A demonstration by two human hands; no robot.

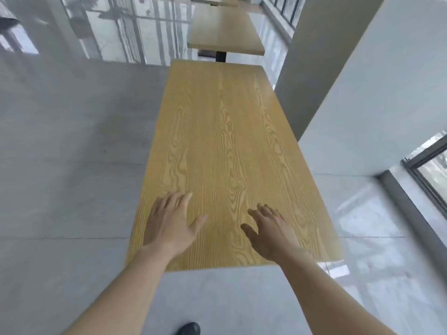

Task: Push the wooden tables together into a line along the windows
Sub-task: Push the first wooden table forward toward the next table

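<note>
A long wooden table (225, 131) with light grain stretches away from me in the middle of the view. My left hand (169, 220) lies flat, fingers spread, on its near left part. My right hand (269, 229) hovers or rests with fingers apart over its near right part; contact is unclear. Neither hand holds anything. Beyond the far end, a second wooden table (225, 32) stands in line, with a narrow gap and its black leg (220, 56) showing between them. The edge of a third table (215, 0) shows at the top.
A white pillar (362, 81) stands close to the table's right side. Windows (433, 170) run along the right wall and at the top right. Glossy grey floor (72, 141) spreads to the left. My dark shoe (188, 328) shows at the bottom.
</note>
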